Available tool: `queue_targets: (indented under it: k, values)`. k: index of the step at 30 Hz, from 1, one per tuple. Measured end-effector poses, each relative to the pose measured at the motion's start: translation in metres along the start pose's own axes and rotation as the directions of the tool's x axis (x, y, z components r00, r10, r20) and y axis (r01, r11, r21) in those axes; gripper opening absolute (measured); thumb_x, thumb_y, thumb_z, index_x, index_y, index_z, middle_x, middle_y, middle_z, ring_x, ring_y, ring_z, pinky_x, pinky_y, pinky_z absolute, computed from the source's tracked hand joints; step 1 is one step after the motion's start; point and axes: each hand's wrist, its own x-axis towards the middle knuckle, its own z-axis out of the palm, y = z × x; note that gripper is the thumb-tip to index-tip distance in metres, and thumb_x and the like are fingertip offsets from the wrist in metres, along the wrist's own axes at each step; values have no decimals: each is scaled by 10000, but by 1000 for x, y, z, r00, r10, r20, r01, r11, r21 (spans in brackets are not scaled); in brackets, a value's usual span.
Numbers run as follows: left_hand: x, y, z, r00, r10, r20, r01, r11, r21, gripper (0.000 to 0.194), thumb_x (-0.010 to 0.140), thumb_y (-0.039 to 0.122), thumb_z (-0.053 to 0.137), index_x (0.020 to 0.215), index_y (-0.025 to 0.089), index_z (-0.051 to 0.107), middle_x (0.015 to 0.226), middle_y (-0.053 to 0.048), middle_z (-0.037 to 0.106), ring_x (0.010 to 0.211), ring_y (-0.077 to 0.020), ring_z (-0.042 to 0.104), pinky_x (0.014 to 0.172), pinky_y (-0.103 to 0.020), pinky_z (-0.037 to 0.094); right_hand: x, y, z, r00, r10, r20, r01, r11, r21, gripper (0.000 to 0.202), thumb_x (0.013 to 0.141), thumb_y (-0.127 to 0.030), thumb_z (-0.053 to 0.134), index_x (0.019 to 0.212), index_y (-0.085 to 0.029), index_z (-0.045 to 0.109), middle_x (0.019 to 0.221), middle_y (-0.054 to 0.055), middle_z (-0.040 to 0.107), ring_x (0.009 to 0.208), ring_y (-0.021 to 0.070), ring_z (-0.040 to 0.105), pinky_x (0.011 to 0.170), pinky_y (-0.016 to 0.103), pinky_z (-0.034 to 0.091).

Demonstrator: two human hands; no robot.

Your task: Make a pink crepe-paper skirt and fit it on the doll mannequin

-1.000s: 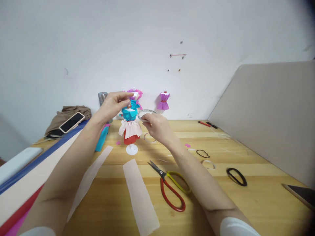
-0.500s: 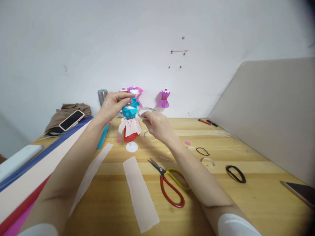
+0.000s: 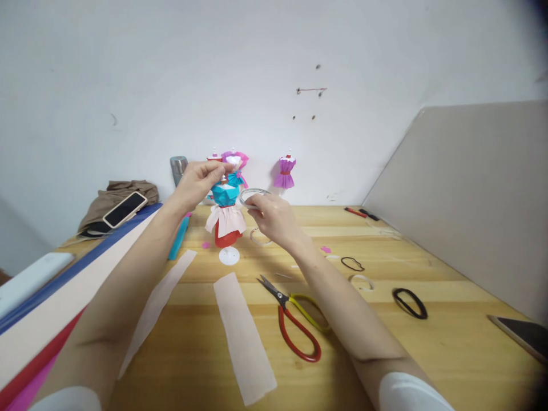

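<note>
My right hand [image 3: 274, 217] grips a roll of clear tape [image 3: 252, 197] beside a small dress form. That form [image 3: 225, 222] wears a blue paper top and a pale pink ruffled skirt over red, standing on a white round base [image 3: 229, 256]. Above its neck, my left hand [image 3: 201, 177] is closed in a pinch; whatever sits between the fingertips is too small to make out. In front of the form lie a pale pink paper strip [image 3: 245, 337] and scissors [image 3: 291, 319] with one red and one yellow handle.
A purple-dressed form [image 3: 285, 173] stands by the wall. Coloured paper sheets [image 3: 81, 274] lie at left near a phone [image 3: 125, 209] on brown cloth. To the right are a black band [image 3: 410, 302] and a grey panel [image 3: 466, 200].
The left-hand fingers have shifted slightly in their pinch above the dress form. The right hand and its tape roll stay in nearly the same place.
</note>
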Motion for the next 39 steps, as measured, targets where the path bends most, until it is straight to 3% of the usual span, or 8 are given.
queue_targets:
  k: [7, 11, 15, 19, 22, 27, 35, 39]
  values:
    - [-13, 19, 3, 939, 194, -283, -139, 969, 202, 359, 909, 426, 535, 1058, 168, 736, 1152, -97, 718, 1071, -199, 639, 938, -283, 478, 0, 0, -2, 1000, 17, 25, -17, 1000, 4, 211, 870, -108, 477, 989, -166, 641, 896, 104, 694, 843, 236, 594, 743, 315, 408]
    - [-42, 47, 15, 915, 176, -364, -42, 936, 349, 300, 929, 356, 489, 993, 189, 730, 920, -41, 728, 875, -172, 644, 797, -277, 491, 0, -4, -6, 997, 51, 56, -51, 999, -5, 218, 862, -100, 485, 1004, -165, 636, 930, 114, 716, 863, 241, 631, 742, 311, 423]
    - [-76, 55, 41, 988, -152, 19, 146, 974, 173, 274, 869, 347, 544, 707, 177, 686, 641, -12, 652, 625, -152, 598, 577, -265, 475, 0, -11, -12, 984, 142, 111, -143, 990, 7, 294, 866, -105, 492, 1129, -174, 602, 948, 101, 741, 857, 238, 678, 724, 298, 441]
    - [-100, 41, 72, 814, -489, 314, 542, 833, -109, 232, 791, 318, 604, 941, 171, 702, 700, -31, 677, 568, -158, 635, 448, -243, 484, 3, -18, -17, 965, 207, 160, -208, 978, -16, 369, 866, -124, 506, 1224, -189, 568, 958, 88, 757, 852, 246, 703, 713, 299, 451]
    - [-105, 36, 79, 787, -515, 340, 586, 797, -148, 250, 784, 315, 594, 949, 160, 700, 753, -48, 704, 514, -136, 615, 455, -253, 494, 7, -22, -22, 953, 218, 210, -207, 976, -74, 424, 867, -130, 501, 1282, -202, 552, 988, 92, 763, 870, 261, 710, 704, 308, 450]
    - [-98, 52, 54, 987, -158, 12, 154, 976, 156, 227, 818, 320, 569, 689, 183, 696, 665, -27, 687, 606, -148, 587, 576, -270, 457, 12, -27, -31, 940, 222, 259, -182, 968, -172, 507, 871, -145, 499, 1374, -212, 506, 1025, 101, 760, 872, 272, 706, 673, 307, 430]
    - [-64, 47, 4, 954, 18, -300, 86, 940, 330, 193, 840, 310, 579, 844, 213, 746, 794, -12, 727, 697, -168, 610, 666, -274, 474, 2, -29, -37, 951, 207, 228, -149, 958, -247, 574, 880, -135, 491, 1446, -218, 441, 946, 93, 759, 796, 235, 679, 625, 278, 373]
    - [-31, 40, -18, 947, 73, -313, 44, 935, 352, 170, 804, 272, 612, 863, 217, 761, 882, -26, 752, 809, -195, 637, 762, -286, 481, 2, -27, -35, 957, 195, 215, -141, 960, -243, 566, 890, -156, 501, 1449, -217, 437, 955, 98, 761, 801, 239, 684, 633, 279, 386]
